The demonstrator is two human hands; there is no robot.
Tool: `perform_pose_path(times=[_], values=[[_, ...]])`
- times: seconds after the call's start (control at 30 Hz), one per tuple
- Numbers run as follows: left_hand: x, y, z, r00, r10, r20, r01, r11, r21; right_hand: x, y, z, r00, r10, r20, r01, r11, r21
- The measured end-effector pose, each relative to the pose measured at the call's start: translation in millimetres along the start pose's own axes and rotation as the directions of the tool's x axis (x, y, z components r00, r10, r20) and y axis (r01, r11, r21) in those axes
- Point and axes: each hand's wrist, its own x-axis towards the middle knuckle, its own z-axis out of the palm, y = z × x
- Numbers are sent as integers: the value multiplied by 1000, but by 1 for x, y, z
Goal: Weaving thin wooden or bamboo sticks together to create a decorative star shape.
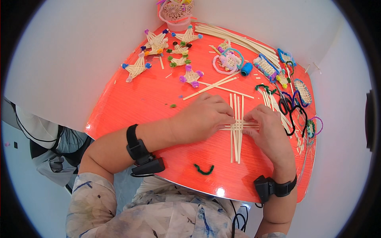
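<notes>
On the red table, a small lattice of flat pale strips (239, 144) lies in front of me, upright strips crossed with sideways ones. My left hand (208, 115) pinches the lattice's left side, thumb and fingertips close to the crossing. Opposite it, my right hand (268, 129) has thumb and fingers closed on the right ends of the sideways strips. A short dark green pipe cleaner (204, 169) lies curved nearer to me. Beyond my left hand, two loose strips (212, 88) cross each other, and another loose strip reaches toward the lattice.
Several woven stars with fuzzy tips (137, 68) lie at the far left, below a pink basket (174, 16). A bundle of long strips (238, 39) runs along the back edge. Scissors (283, 104), a blue thread spool (246, 69) and pipe cleaners crowd the right side.
</notes>
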Motion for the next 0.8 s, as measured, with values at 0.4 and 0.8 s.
perform_pose_path(times=[0.4, 0.8], values=[[1, 3, 0, 996, 31, 86, -29, 999, -15, 3, 0, 4, 999, -15, -45, 17, 999, 33], [3, 5, -1, 992, 36, 124, -43, 998, 53, 3, -2, 6, 999, -15, -28, 17, 995, 100]])
